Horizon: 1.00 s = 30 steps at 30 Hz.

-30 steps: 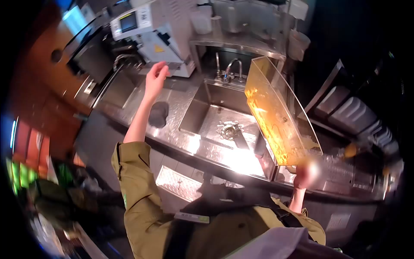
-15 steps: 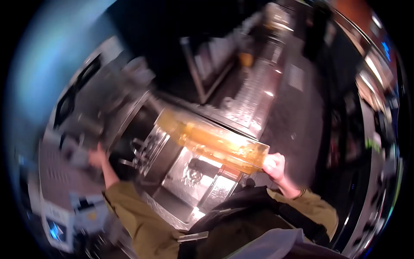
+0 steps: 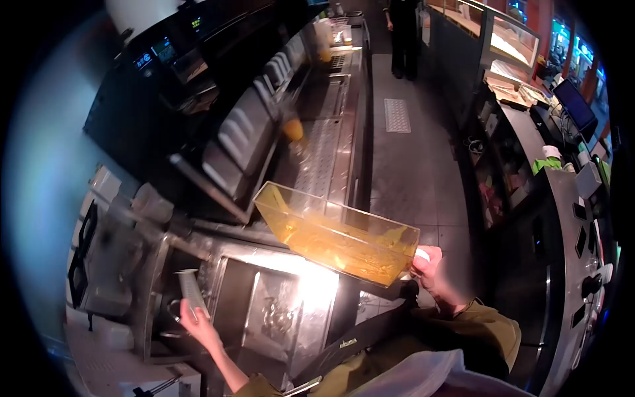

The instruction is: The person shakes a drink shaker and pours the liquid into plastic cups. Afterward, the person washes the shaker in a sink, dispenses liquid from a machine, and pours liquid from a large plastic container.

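Observation:
My right hand is closed on the near right end of a long clear rectangular container. Yellow-orange residue coats its inside, and it is tilted above the edge of the sink counter. My left hand is wrapped round a pale, narrow object with fine lines along its side; its kind is unclear. That hand is over the left part of the metal sink, well apart from the container.
A metal counter with a perforated drain surface runs away ahead, bearing an orange-filled cup. A person in dark clothes stands in the aisle. On the right, a counter holds a screen and small items.
The view has swung and sharpened. My left hand has come from the blurred items at the left to over the sink, with the pale object now visible in it. My right hand keeps the container.

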Each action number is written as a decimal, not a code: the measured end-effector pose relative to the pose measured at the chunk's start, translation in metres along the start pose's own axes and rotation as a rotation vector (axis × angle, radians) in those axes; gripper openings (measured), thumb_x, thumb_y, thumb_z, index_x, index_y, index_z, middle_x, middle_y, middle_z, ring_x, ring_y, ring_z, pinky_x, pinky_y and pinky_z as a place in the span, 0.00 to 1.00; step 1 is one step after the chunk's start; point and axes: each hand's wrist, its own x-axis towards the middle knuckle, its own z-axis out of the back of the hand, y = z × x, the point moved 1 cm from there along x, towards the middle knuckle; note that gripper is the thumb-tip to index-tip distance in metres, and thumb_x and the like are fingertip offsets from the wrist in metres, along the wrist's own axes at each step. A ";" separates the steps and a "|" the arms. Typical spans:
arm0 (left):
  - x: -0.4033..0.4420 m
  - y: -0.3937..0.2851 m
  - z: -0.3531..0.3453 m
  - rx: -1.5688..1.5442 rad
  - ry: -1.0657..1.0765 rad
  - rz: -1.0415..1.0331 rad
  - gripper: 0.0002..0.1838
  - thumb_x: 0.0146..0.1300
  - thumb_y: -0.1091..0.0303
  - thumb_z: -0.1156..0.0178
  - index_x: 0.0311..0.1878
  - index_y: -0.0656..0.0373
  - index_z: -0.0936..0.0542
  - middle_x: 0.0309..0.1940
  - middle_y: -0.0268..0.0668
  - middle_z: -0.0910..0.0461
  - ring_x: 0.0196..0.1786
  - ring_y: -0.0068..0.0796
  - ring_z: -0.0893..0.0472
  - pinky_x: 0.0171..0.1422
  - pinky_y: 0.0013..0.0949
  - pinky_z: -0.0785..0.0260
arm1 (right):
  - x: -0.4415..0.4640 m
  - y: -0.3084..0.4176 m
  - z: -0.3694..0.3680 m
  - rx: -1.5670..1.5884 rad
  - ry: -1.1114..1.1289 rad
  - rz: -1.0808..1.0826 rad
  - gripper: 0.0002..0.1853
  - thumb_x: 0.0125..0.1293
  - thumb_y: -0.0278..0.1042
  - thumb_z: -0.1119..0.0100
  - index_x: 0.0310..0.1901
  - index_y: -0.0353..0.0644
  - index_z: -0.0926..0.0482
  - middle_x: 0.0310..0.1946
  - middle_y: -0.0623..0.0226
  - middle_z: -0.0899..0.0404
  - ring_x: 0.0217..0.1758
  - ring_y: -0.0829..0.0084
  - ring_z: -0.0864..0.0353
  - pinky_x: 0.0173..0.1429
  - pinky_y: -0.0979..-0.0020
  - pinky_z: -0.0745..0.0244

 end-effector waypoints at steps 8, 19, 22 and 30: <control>-0.101 -0.169 -0.300 -0.597 0.118 0.402 0.22 0.63 0.65 0.40 0.57 0.63 0.32 0.43 0.35 0.29 0.46 0.23 0.31 0.54 0.26 0.39 | 0.095 0.046 0.183 -0.507 -0.180 0.269 0.11 0.49 0.31 0.41 0.17 0.35 0.28 0.10 0.72 0.31 0.15 0.85 0.33 0.20 0.76 0.42; -0.080 -0.357 -0.617 -0.948 0.643 0.341 0.32 0.65 0.59 0.44 0.69 0.50 0.46 0.52 0.44 0.28 0.54 0.31 0.27 0.57 0.34 0.31 | 0.304 0.019 0.384 -0.699 -0.436 0.324 0.09 0.48 0.34 0.38 0.25 0.36 0.20 0.12 0.65 0.28 0.14 0.74 0.31 0.22 0.72 0.39; -0.037 -0.360 -0.722 -0.975 0.684 0.416 0.35 0.63 0.61 0.40 0.68 0.54 0.47 0.54 0.48 0.29 0.58 0.34 0.29 0.63 0.37 0.36 | 0.389 -0.018 0.435 -0.672 -0.491 0.253 0.12 0.47 0.36 0.37 0.25 0.34 0.21 0.14 0.63 0.26 0.17 0.70 0.29 0.25 0.69 0.37; 0.084 -0.469 -1.017 -1.056 0.897 0.110 0.40 0.58 0.40 0.47 0.63 0.61 0.40 0.48 0.42 0.25 0.48 0.34 0.21 0.55 0.38 0.28 | 0.628 0.013 0.493 -0.630 -0.494 0.184 0.13 0.46 0.40 0.40 0.22 0.36 0.23 0.14 0.61 0.31 0.22 0.66 0.33 0.30 0.65 0.42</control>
